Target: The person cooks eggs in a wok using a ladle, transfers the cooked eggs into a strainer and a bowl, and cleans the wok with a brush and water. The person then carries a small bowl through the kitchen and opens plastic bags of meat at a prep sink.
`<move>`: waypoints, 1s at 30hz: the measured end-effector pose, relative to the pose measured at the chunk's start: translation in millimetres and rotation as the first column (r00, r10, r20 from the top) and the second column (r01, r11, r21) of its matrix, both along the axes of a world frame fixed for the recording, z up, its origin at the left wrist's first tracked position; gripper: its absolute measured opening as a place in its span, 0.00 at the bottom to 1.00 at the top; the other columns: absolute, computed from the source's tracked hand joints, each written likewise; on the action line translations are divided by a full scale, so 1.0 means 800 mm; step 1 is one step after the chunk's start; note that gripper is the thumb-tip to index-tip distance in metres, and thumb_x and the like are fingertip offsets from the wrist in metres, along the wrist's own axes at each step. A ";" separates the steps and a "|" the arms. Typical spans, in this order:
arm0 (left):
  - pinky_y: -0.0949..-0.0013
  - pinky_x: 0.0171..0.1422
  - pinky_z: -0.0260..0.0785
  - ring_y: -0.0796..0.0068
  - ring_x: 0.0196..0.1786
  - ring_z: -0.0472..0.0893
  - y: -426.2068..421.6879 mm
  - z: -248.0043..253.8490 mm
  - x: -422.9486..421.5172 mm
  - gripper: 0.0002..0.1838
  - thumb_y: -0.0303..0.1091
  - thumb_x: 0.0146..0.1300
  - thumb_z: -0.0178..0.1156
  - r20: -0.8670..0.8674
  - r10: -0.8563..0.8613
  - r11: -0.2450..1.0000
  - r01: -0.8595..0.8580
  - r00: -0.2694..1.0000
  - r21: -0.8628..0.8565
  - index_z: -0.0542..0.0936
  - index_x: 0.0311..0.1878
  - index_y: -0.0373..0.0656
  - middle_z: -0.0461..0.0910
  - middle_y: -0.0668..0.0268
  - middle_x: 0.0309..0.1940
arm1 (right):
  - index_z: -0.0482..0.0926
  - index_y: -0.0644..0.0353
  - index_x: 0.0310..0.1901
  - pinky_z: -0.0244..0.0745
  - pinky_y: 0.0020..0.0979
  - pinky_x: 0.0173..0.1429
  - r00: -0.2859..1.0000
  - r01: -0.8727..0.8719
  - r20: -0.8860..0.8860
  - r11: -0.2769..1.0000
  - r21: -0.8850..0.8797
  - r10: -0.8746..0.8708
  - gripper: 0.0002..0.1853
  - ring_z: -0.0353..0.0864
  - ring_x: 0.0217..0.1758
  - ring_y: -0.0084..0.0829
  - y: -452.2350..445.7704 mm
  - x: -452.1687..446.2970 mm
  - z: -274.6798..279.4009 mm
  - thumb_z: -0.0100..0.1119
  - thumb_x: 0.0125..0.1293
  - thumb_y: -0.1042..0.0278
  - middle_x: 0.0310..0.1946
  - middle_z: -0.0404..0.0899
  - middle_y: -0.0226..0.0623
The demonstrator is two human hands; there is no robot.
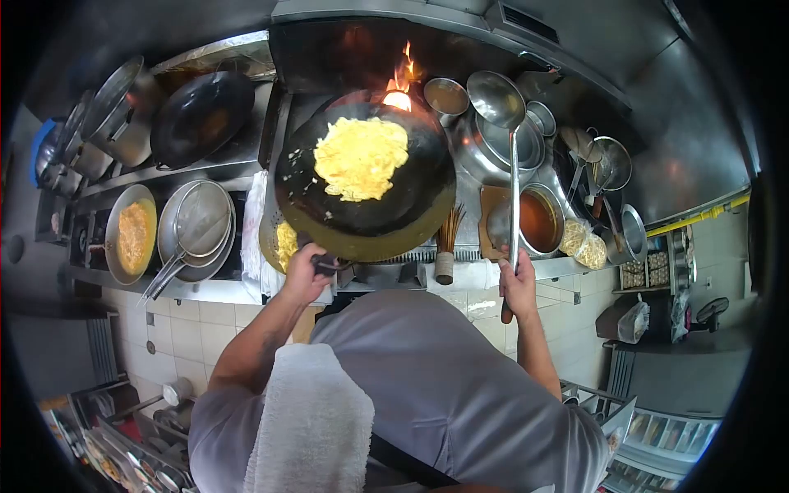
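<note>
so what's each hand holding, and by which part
The left hand grips the wok by its handle; the right hand holds the ladle near the end of its handle.

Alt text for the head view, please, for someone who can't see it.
Yellow food in a dark wok, flames at its far edge; the person's left grip holds the wok's near side, the right grip a long-handled ladle.
</note>
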State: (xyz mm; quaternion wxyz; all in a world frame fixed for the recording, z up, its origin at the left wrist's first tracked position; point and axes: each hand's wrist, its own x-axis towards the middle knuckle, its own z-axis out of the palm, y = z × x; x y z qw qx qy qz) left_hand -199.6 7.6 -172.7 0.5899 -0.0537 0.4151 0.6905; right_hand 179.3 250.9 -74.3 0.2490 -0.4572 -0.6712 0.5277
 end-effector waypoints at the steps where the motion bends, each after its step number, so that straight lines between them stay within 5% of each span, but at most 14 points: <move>1: 0.76 0.13 0.52 0.79 0.12 0.63 -0.015 0.009 -0.009 0.09 0.39 0.64 0.58 0.024 -0.026 1.000 0.026 0.999 -0.015 0.79 0.35 0.44 0.83 0.62 0.25 | 0.71 0.62 0.64 0.64 0.22 0.20 1.000 0.002 0.001 1.000 0.001 -0.002 0.16 0.65 0.16 0.15 0.001 0.003 0.000 0.54 0.78 0.73 0.21 0.69 0.23; 2: 0.76 0.13 0.52 0.79 0.12 0.63 -0.015 0.055 -0.011 0.09 0.38 0.65 0.57 0.018 0.005 0.993 -0.003 1.000 -0.120 0.77 0.31 0.45 0.79 0.65 0.21 | 0.71 0.63 0.63 0.65 0.23 0.21 1.000 -0.011 -0.015 1.000 -0.011 0.011 0.16 0.66 0.17 0.15 0.004 0.007 -0.001 0.55 0.77 0.73 0.22 0.69 0.24; 7: 0.75 0.13 0.51 0.80 0.11 0.62 0.030 0.050 -0.049 0.12 0.38 0.67 0.58 -0.137 -0.041 0.991 0.023 0.990 -0.128 0.73 0.27 0.47 0.72 0.68 0.17 | 0.72 0.61 0.62 0.67 0.25 0.21 0.993 -0.072 -0.115 0.945 -0.320 0.037 0.15 0.68 0.17 0.18 0.024 0.018 -0.005 0.54 0.77 0.73 0.23 0.71 0.27; 8: 0.74 0.13 0.51 0.79 0.11 0.62 0.049 0.039 -0.050 0.11 0.37 0.67 0.58 -0.178 -0.027 0.991 0.002 0.984 -0.136 0.73 0.28 0.46 0.72 0.67 0.18 | 0.73 0.59 0.60 0.67 0.27 0.20 0.967 -0.042 0.255 0.971 0.234 -0.019 0.13 0.69 0.16 0.19 0.027 0.009 -0.035 0.53 0.78 0.72 0.21 0.70 0.26; 9: 0.74 0.13 0.51 0.79 0.11 0.62 0.065 0.026 -0.048 0.11 0.36 0.67 0.58 -0.217 -0.014 0.990 -0.017 0.976 -0.143 0.73 0.28 0.46 0.72 0.66 0.19 | 0.73 0.59 0.60 0.67 0.27 0.20 0.967 -0.040 0.254 0.971 0.237 -0.022 0.13 0.69 0.16 0.19 0.020 0.006 -0.043 0.53 0.78 0.72 0.21 0.70 0.26; 12: 0.72 0.14 0.51 0.77 0.14 0.63 0.114 -0.007 -0.040 0.06 0.34 0.66 0.58 -0.176 -0.008 0.998 -0.004 0.984 -0.066 0.73 0.35 0.45 0.74 0.63 0.22 | 0.72 0.61 0.61 0.68 0.31 0.20 0.997 0.017 0.081 0.996 -0.088 -0.010 0.14 0.70 0.17 0.23 0.002 -0.028 -0.028 0.53 0.78 0.71 0.22 0.71 0.29; 15: 0.71 0.16 0.52 0.76 0.14 0.63 0.153 -0.033 -0.028 0.08 0.35 0.67 0.59 -0.133 0.022 1.000 -0.024 0.991 -0.018 0.73 0.33 0.45 0.70 0.65 0.21 | 0.60 0.59 0.79 0.65 0.28 0.18 0.988 -0.061 0.149 0.994 0.088 0.048 0.29 0.64 0.14 0.21 -0.005 -0.071 -0.013 0.50 0.79 0.73 0.20 0.66 0.26; 19: 0.71 0.15 0.51 0.75 0.15 0.63 0.185 -0.050 -0.016 0.07 0.35 0.66 0.58 -0.114 0.022 1.000 -0.023 0.993 -0.009 0.72 0.35 0.45 0.72 0.64 0.22 | 0.53 0.56 0.84 0.65 0.29 0.18 0.952 -0.189 0.248 0.982 0.008 0.181 0.35 0.65 0.15 0.21 -0.001 -0.132 0.038 0.51 0.78 0.74 0.21 0.67 0.27; 24: 0.71 0.16 0.52 0.76 0.16 0.61 0.198 -0.055 -0.004 0.08 0.34 0.65 0.60 -0.126 0.051 0.996 -0.060 0.991 -0.065 0.72 0.33 0.45 0.69 0.65 0.24 | 0.56 0.48 0.83 0.66 0.28 0.18 0.943 -0.318 -0.070 0.815 -0.484 0.326 0.36 0.66 0.17 0.20 0.027 -0.180 -0.015 0.51 0.76 0.76 0.24 0.68 0.27; 30: 0.71 0.17 0.52 0.75 0.17 0.63 0.192 -0.040 -0.004 0.07 0.34 0.66 0.60 -0.115 0.047 0.994 -0.057 0.992 -0.088 0.73 0.33 0.45 0.70 0.65 0.25 | 0.57 0.57 0.82 0.67 0.29 0.18 0.957 -0.273 0.016 0.917 -0.292 0.291 0.36 0.67 0.16 0.21 0.048 -0.221 -0.026 0.54 0.74 0.75 0.20 0.69 0.27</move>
